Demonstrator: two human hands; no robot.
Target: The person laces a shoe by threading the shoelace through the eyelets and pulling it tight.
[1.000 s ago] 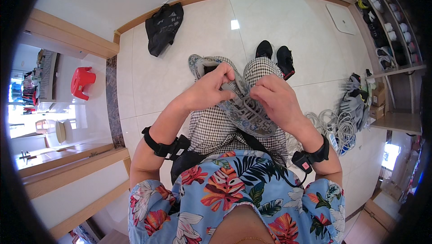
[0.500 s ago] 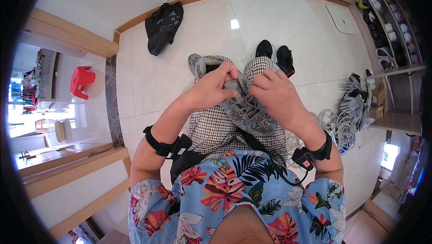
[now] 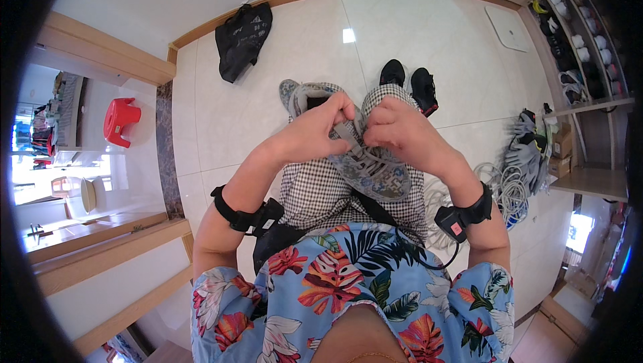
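Observation:
A grey camouflage-patterned lace-up shoe (image 3: 378, 182) rests across my lap on the checked trousers (image 3: 311, 195), its toe pointing to the lower right. My left hand (image 3: 315, 128) is closed on the shoe's upper beside the tongue and opening, thumb and fingers pinching there. On the other side of the lacing, my right hand (image 3: 405, 132) has its fingers curled and pressed together on the shoelace (image 3: 380, 157); the pinch itself is partly hidden. Past my left hand, a grey patterned piece of footwear (image 3: 288, 90) shows only in part.
Black shoes (image 3: 423, 88) stand on the tiled floor ahead. A black bag (image 3: 244, 41) lies by the wall, and a red stool (image 3: 122, 122) is beyond the left doorway. Coiled pale cables (image 3: 506, 189) and grey gloves (image 3: 526, 159) lie right, near a shoe rack (image 3: 583, 48).
My right hand has moved slightly left, closer to the shoe's lacing and my left hand. The left hand keeps its hold, and the shoe stays on my lap.

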